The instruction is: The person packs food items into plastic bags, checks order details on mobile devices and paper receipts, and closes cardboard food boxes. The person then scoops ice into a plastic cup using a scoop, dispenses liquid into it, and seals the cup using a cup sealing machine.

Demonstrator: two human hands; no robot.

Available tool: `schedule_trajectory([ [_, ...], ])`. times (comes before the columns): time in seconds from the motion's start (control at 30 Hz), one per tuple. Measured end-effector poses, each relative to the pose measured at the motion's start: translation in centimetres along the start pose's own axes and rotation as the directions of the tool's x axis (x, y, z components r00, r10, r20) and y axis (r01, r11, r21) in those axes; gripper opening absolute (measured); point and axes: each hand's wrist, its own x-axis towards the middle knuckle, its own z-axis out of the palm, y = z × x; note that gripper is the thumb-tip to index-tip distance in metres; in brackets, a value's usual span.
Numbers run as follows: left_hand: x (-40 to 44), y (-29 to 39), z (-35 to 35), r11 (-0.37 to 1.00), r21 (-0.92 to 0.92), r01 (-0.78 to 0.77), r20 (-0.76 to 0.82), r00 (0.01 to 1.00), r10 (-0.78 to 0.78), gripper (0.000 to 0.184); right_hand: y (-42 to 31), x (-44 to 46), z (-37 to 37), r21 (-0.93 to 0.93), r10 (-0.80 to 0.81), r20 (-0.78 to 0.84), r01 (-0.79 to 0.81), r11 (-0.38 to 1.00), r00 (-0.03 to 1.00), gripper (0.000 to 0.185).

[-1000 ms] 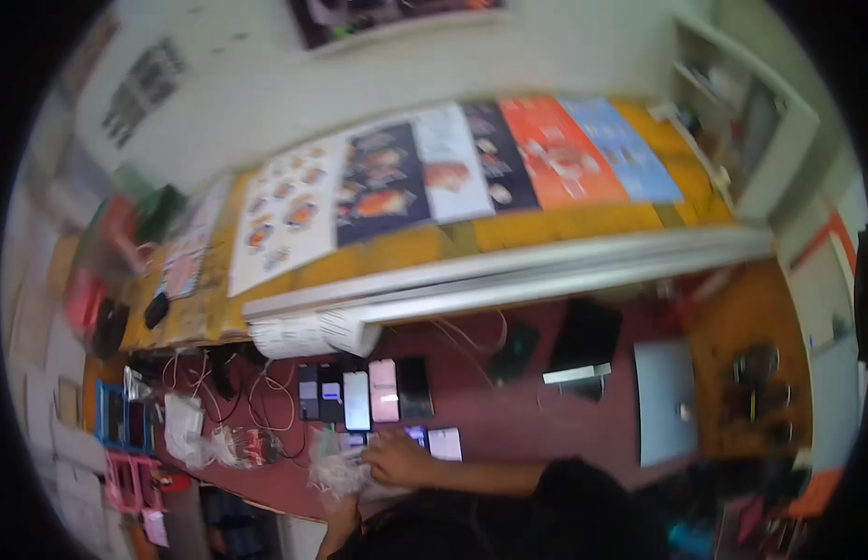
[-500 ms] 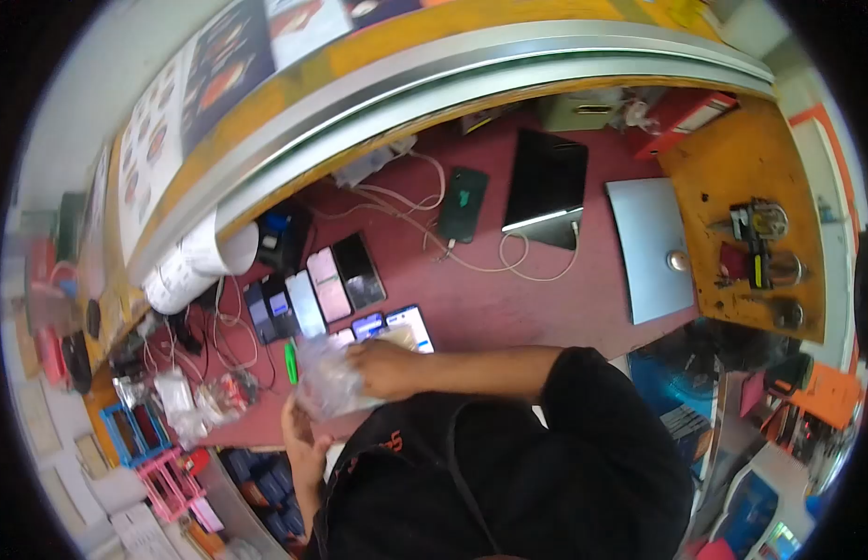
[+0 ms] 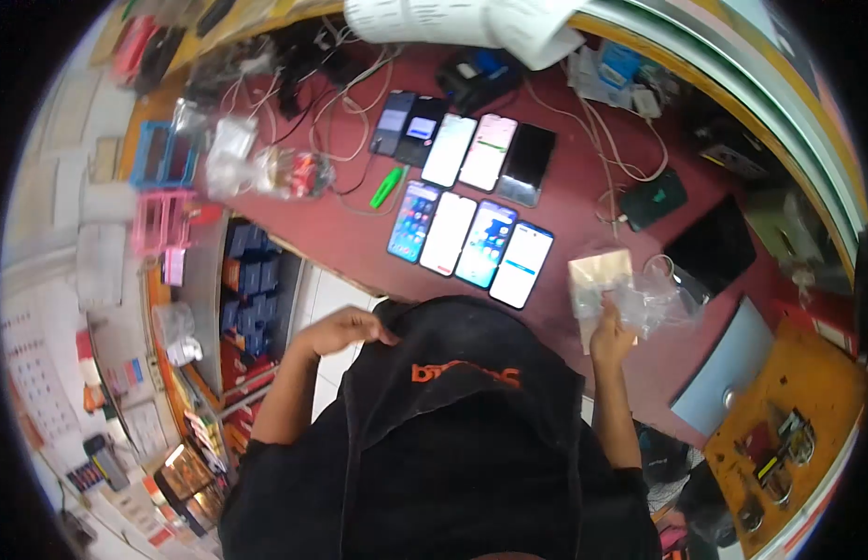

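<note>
Out on the right side went the right hand (image 3: 613, 334), its grip pinching a crumpled clear plastic bag (image 3: 665, 303) between thumb and fingers, the bag spreading out over the desk (image 3: 569, 205) to the right of the phones. A cream packet (image 3: 594, 268) lay just beside it, partly behind the fingers; whether that was pinched too, nobody could tell from this view. Across on the other flank, the left hand (image 3: 343, 329) hung near the black hoodie (image 3: 462, 448), fingers loosely bent, and whether its fingertips met could not be told. Between the two hands, what a line-up: four phones in the near row, every screen lit, from a colourful home screen (image 3: 414, 221) at the left end to a white page with a blue bar (image 3: 521, 264) at the right end, closest to the packet. Behind them stood a second rank of five, slanted alike, with a dark-screened phone (image 3: 527, 165) closing the row. A bright green marker-like stick (image 3: 386, 187) lay alone just left of the phones. Further right, past the bag, came a black tablet (image 3: 723, 245) and a silver laptop (image 3: 728, 364), while a dark green phone (image 3: 653, 199) sat near the pale cables (image 3: 602, 154).
</note>
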Motion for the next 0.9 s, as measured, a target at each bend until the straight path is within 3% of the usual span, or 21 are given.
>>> schedule_trajectory([
  [0.07,-1.0,-1.3,-2.6,0.995,-0.088,-0.039,-0.069,0.997,0.033,0.040,-3.4,-0.5,-0.1,0.034,0.169,-0.065,-0.168,0.985,0.983,0.033],
  [0.1,-1.1,-2.0,-2.8,0.990,-0.066,-0.124,-0.219,0.970,0.107,0.040,-4.4,-0.3,-0.5,0.020,0.317,-0.023,-0.317,0.948,0.948,0.036],
  [0.13,-1.1,-2.3,-3.0,0.981,-0.085,-0.174,-0.340,0.931,0.136,0.035,-5.3,-0.5,-0.2,0.014,0.309,-0.019,-0.308,0.951,0.951,0.036],
  [0.17,-1.3,-2.7,-3.7,0.980,-0.093,-0.178,-0.389,0.912,0.129,0.032,-6.3,-0.7,0.5,-0.183,-0.115,-0.310,0.060,0.981,0.944,0.034],
  [0.2,-1.5,-3.3,-4.6,0.978,-0.098,-0.186,-0.435,0.892,0.126,0.029,-7.6,-0.8,1.2,-0.454,-0.543,-0.469,0.337,0.825,0.697,0.032],
  [0.23,-1.7,-3.8,-5.3,0.975,-0.094,-0.204,-0.433,0.890,0.144,0.029,-9.3,-0.8,1.4,-0.460,-0.557,-0.472,0.348,0.817,0.684,0.032],
  [0.3,-2.0,-4.7,-6.6,0.956,-0.084,-0.282,-0.517,0.832,0.200,0.027,-12.9,-1.0,2.0,-0.560,-0.847,-0.468,0.657,0.505,0.253,0.034],
  [0.37,-1.9,-5.1,-7.9,0.940,-0.080,-0.331,-0.527,0.815,0.242,0.025,-14.8,-1.9,4.1,-0.349,-0.864,-0.126,0.794,0.498,0.487,0.028],
  [0.47,-1.7,-5.7,-10.0,0.923,-0.075,-0.377,-0.534,0.797,0.282,0.022,-17.6,2.8,13.6,-0.179,-0.526,0.049,0.525,0.832,0.849,0.033],
  [0.53,-2.1,-5.6,-11.2,0.914,-0.061,-0.401,-0.521,0.794,0.313,0.021,-12.5,8.4,19.5,-0.396,-0.477,-0.073,0.414,0.820,0.876,0.051],
  [0.57,-2.8,-5.3,-11.6,0.922,0.013,-0.387,-0.542,0.772,0.332,0.020,-12.4,9.9,20.9,-0.511,-0.259,-0.096,0.176,0.841,0.961,0.061],
  [0.6,-3.3,-5.3,-12.1,0.923,0.089,-0.375,-0.562,0.746,0.357,0.019,-12.7,11.2,22.0,-0.598,-0.031,-0.155,-0.069,0.798,0.987,0.071],
  [0.63,-3.9,-6.0,-12.9,0.917,0.124,-0.380,-0.547,0.744,0.383,0.018,-12.0,12.0,22.6,-0.629,0.032,-0.162,-0.128,0.767,0.986,0.081],
  [0.73,-6.2,-9.0,-15.9,0.914,0.245,-0.322,-0.540,0.738,0.405,0.015,-11.6,13.4,23.5,-0.672,0.088,-0.256,-0.243,0.700,0.963,0.087],
  [0.8,-6.9,-10.7,-16.8,0.889,0.125,-0.440,-0.567,0.703,0.428,0.015,-12.0,13.5,23.8,-0.648,0.156,-0.296,-0.318,0.692,0.942,0.090],
  [0.9,-7.5,-13.2,-19.0,0.897,-0.024,-0.442,-0.605,0.721,0.339,0.016,-13.2,13.2,23.3,-0.577,0.228,-0.341,-0.395,0.715,0.912,0.090],
])
